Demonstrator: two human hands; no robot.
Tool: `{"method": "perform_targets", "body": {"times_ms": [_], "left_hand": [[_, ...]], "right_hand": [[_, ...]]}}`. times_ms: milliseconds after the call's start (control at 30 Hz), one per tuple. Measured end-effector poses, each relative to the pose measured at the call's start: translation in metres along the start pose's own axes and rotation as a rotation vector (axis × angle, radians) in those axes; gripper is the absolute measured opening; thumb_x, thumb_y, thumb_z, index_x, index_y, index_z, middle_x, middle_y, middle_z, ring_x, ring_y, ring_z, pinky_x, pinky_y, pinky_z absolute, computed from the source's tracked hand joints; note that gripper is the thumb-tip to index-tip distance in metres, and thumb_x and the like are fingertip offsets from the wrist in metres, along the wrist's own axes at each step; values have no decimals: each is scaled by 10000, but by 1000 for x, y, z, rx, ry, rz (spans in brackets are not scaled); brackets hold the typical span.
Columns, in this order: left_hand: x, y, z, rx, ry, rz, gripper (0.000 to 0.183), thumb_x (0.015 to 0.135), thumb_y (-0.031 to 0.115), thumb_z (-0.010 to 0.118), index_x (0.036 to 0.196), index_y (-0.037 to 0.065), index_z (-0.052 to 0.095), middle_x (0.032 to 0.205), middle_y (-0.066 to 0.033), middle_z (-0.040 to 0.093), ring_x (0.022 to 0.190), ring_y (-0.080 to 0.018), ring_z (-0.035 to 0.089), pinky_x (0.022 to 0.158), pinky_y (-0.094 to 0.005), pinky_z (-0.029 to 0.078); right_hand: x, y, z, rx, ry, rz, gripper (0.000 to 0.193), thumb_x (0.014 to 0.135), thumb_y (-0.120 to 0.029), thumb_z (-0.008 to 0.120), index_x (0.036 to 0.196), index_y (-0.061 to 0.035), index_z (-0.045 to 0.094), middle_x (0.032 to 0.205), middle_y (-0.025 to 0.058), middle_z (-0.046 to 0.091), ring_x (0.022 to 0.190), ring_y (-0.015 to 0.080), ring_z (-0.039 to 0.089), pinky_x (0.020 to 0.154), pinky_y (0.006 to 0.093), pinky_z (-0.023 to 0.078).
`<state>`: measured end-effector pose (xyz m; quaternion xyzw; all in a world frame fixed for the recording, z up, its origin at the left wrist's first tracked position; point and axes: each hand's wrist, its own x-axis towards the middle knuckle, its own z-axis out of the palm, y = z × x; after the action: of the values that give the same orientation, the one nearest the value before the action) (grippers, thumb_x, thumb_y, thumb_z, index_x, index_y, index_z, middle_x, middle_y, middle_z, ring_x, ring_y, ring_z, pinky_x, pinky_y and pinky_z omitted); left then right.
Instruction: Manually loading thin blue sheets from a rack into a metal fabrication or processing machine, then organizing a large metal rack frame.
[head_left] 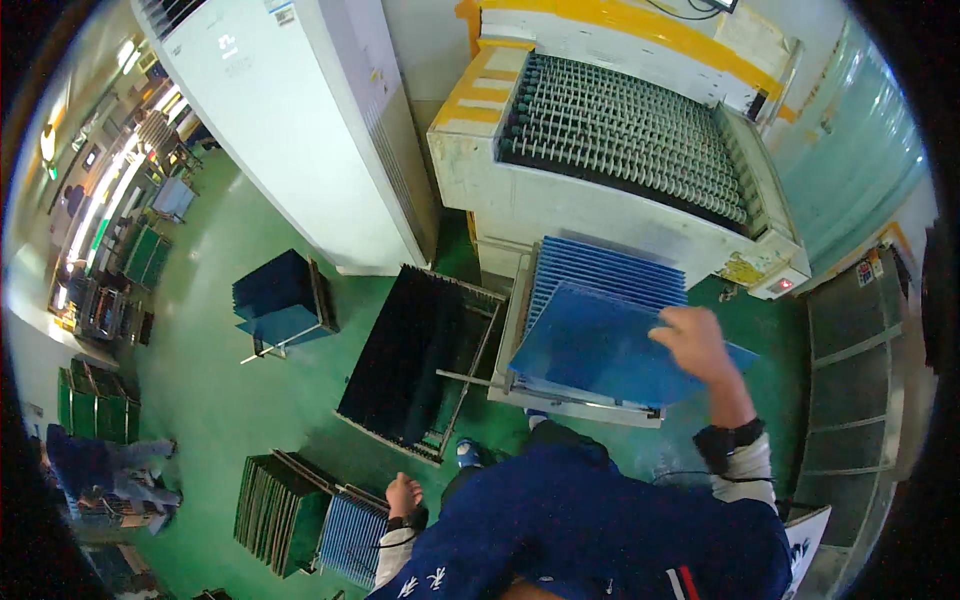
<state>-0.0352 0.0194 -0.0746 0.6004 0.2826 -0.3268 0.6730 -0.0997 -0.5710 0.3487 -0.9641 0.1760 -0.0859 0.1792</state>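
My right hand [692, 345] is closed on the upper right edge of a thin blue panel [600, 345]. This panel leans at a slant in front of a row of several similar blue panels [610, 268], which stand in a rack on a pale stand [575, 408]. Its lower edge lies near the stand's front bar. Down at my left side hangs my left hand [404, 494], its fingers loosely bent with nothing seen in them. Nearest to it is a low rack of blue panels [352, 535].
Behind the stand is a machine with rows of rollers [620, 130]. A rack of dark panels [405, 350] stands left of it, with another dark rack [285, 300] farther left. Green panels [280, 510] stand lower left. A tall white cabinet [290, 120] rises behind; a grey metal cabinet [850, 380] is right.
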Motion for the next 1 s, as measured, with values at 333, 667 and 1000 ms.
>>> {"method": "perform_targets", "body": {"times_ms": [333,667,1000], "left_hand": [[-6,80,150,200,-100,5,292,959,316,514,973,30,575,769,-77,643,635,-174,626,533,-297,506],[-52,40,123,32,143,-132,307,948,334,534,841,47,511,695,-91,565,525,-180,538,448,-289,432],[-69,21,145,56,75,-28,299,959,290,503,803,35,511,577,-78,435,519,-205,463,461,-355,361]], "right_hand": [[105,206,-2,1637,483,612,318,886,-170,628,1159,-17,574,1076,76,610,956,232,576,845,368,449],[256,289,58,1964,428,476,78,919,-94,521,963,-37,550,986,106,618,903,241,592,851,399,511],[273,287,38,1536,315,584,234,904,-224,598,1026,-25,605,939,89,677,854,193,653,742,295,521]]}}
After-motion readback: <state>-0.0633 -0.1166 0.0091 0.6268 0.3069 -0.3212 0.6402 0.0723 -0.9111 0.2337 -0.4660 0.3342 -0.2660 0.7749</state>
